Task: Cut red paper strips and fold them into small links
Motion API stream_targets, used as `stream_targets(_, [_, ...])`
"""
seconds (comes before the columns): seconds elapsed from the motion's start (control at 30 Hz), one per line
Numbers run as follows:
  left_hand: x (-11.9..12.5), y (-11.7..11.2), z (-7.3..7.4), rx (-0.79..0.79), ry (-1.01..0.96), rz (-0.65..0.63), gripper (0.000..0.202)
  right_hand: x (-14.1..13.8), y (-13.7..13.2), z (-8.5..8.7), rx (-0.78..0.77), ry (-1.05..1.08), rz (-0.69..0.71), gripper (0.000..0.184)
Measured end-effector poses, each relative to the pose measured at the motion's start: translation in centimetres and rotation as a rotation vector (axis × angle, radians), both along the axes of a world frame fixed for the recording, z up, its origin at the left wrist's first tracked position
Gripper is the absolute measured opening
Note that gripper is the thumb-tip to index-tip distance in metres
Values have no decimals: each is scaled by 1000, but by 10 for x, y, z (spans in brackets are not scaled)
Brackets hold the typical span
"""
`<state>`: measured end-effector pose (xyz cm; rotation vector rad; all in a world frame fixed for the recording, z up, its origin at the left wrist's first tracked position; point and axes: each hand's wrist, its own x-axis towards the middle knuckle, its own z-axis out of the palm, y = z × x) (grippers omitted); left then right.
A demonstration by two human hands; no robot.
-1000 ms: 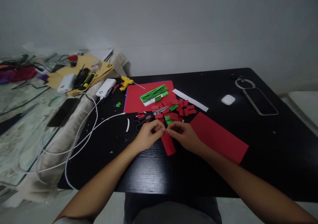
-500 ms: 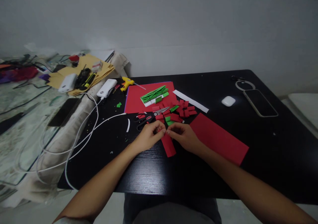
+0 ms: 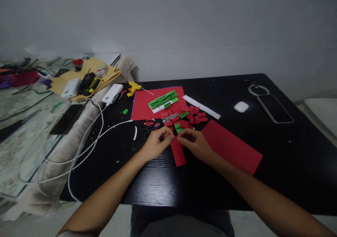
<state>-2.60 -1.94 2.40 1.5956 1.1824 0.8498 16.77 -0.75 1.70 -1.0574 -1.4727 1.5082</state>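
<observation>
A narrow red paper strip [image 3: 178,154] hangs down toward me over the black table, creased along its length. My left hand [image 3: 158,140] pinches its top left corner between thumb and fingers. At its top right corner, my right hand [image 3: 193,141] is closed in a pinch too. Just beyond the hands lie black-handled scissors [image 3: 159,122], blades partly apart, and a pile of folded red paper pieces [image 3: 196,116] with some green ones among them. A larger red paper sheet [image 3: 231,147] rests partly under my right forearm.
Behind the pile, a folded green paper piece [image 3: 163,100] lies on red sheets [image 3: 140,105]. A yellow glue gun [image 3: 134,88], power bank [image 3: 112,93] and white cables [image 3: 92,144] are to the left. A white strip [image 3: 201,106], earbud case [image 3: 241,107] and phone [image 3: 275,108] sit rightward.
Both hands have barely moved. The fingertips have parted slightly at the top of the red strip, which now hangs a little straighter.
</observation>
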Motion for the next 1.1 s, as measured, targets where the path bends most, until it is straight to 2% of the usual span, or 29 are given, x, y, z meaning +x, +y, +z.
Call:
stream_targets(0.2, [1,-1,-1,9,6,-6,17,0,-1,2,3,-28,11,15])
stream_targets(0.43, [1,-2,-2,-8,-33,-45,24,0,-1,0,7,-42,-9,17])
stream_targets(0.67, [2,-2,-3,-13,-30,-27,23,-1,-1,-3,14,-64,-31,17])
stream_targets(1.1, [3,-3,0,36,-13,-8,22,-1,0,0,23,-36,10,17])
